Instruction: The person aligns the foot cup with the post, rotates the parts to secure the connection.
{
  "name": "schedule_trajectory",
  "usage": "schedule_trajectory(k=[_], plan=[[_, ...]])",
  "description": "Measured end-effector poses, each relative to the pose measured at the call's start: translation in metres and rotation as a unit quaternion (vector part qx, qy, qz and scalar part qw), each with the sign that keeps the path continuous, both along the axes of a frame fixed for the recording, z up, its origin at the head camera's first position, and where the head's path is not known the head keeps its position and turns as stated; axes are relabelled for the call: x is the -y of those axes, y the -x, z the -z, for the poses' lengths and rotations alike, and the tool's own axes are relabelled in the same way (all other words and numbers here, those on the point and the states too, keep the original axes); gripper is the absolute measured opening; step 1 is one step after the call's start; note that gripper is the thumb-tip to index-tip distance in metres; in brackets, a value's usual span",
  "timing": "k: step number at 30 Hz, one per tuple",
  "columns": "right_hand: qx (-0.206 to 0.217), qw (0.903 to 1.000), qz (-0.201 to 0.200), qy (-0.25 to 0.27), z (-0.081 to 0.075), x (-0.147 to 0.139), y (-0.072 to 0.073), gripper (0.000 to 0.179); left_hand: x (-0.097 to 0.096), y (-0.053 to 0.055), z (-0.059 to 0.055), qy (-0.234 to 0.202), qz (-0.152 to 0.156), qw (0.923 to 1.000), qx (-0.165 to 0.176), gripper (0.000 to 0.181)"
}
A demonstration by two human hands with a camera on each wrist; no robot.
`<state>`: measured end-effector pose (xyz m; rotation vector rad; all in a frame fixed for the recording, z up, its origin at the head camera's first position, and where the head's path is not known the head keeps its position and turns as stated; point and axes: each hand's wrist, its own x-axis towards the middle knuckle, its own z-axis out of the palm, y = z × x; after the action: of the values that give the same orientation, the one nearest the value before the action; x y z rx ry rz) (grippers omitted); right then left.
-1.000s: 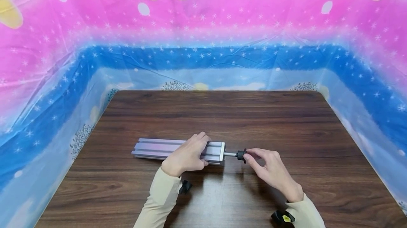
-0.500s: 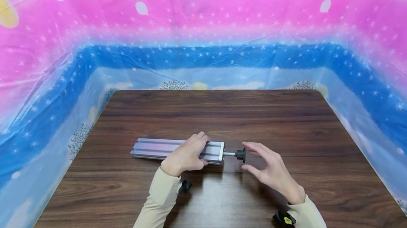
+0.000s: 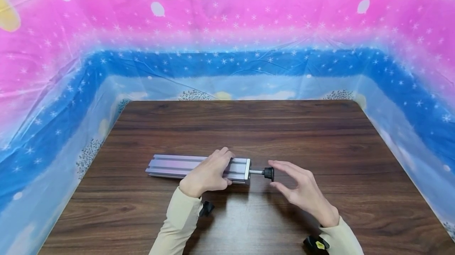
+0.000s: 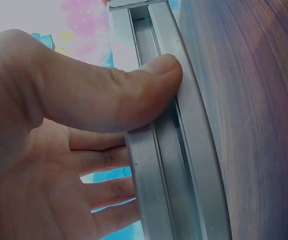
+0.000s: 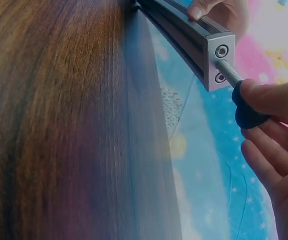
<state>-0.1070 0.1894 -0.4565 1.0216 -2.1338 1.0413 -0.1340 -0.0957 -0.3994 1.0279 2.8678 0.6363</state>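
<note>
My left hand point(image 3: 209, 172) grips a silver aluminium extrusion point(image 3: 174, 166) lying across the table. Its thumb point(image 4: 154, 80) presses over the slot on the near side, while the other fingers reach over to the far side. An end plate point(image 5: 211, 65) with two socket screws caps the extrusion's right end. From that plate sticks out a threaded rod point(image 5: 230, 74) carrying a black levelling foot point(image 3: 269, 174). My right hand point(image 3: 303, 189) is spread around the foot, thumb at its near edge and forefinger beyond its far edge, with a gap showing in the head view.
The dark wood-grain table point(image 3: 241, 124) extends beyond the extrusion on every side. A pink and blue patterned cloth point(image 3: 227, 29) surrounds its back and sides. Black straps sit at both wrists, the right one point(image 3: 315, 243) with a yellow mark.
My right hand has let go of the levelling foot and spread its fingers, then shifted slightly left around it. The left hand and the extrusion have stayed in place.
</note>
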Motion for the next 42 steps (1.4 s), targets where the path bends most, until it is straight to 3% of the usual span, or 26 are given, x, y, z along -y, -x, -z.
schedule_trajectory(k=[6, 14, 20, 26, 31, 37, 42], plan=[[0.050, 0.9982, 0.025, -0.023, -0.0034, 0.0001, -0.0026, 0.057, 0.0010, -0.0002, -0.0002, -0.006, 0.002, 0.9999, -0.013, 0.055], [0.099, 0.9921, 0.063, -0.045, -0.0013, 0.0002, -0.0028, 0.042, 0.0013, -0.0007, 0.0001, -0.008, -0.001, 1.0000, 0.000, 0.055], [0.163, 0.9814, 0.092, -0.039, -0.0002, 0.0027, -0.0042, 0.020, 0.0012, -0.0013, 0.0013, -0.003, 0.001, 1.0000, -0.005, 0.054], [0.200, 0.9716, 0.117, -0.046, -0.0020, 0.0047, -0.0037, 0.017, 0.0017, -0.0017, 0.0020, -0.004, 0.001, 1.0000, -0.004, 0.054], [0.172, 0.9780, 0.106, -0.051, -0.0017, 0.0025, -0.0035, 0.021, 0.0014, -0.0016, 0.0017, -0.002, 0.003, 1.0000, -0.006, 0.054], [0.088, 0.9943, 0.045, -0.039, -0.0014, -0.0022, -0.0043, 0.065, 0.0013, -0.0011, 0.0004, -0.002, 0.001, 1.0000, 0.002, 0.055], [0.009, 0.9998, 0.001, -0.018, -0.0018, -0.0003, -0.0004, 0.067, 0.0010, -0.0010, -0.0001, 0.000, 0.002, 1.0000, -0.001, 0.054]])
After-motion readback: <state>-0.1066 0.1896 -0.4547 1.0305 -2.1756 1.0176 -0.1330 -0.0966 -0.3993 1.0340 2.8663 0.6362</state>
